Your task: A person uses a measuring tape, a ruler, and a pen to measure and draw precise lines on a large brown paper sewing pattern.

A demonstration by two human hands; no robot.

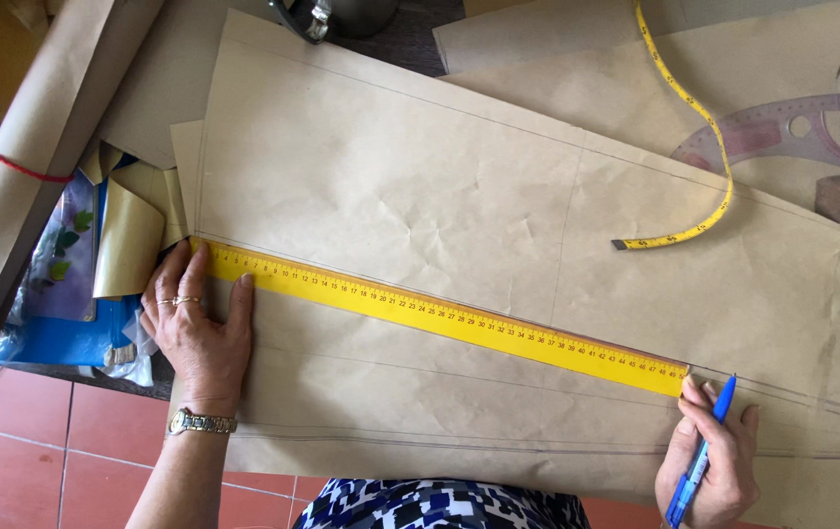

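Observation:
A long yellow ruler (439, 318) lies slantwise across a big sheet of brown pattern paper (390, 186) marked with thin pencil lines. My left hand (194, 328), with rings and a gold wristwatch, presses flat on the ruler's left end. At the ruler's right end, my right hand (719, 460) holds a blue pen (702, 456), its tip close to the ruler's end on the paper.
A yellow measuring tape (694, 108) curls over the paper at upper right, near a clear purple curve ruler (792, 127). A rolled brown paper tube (43, 147) tied with red band lies at the left. Blue items sit at the table's left edge above red floor tiles (38, 441).

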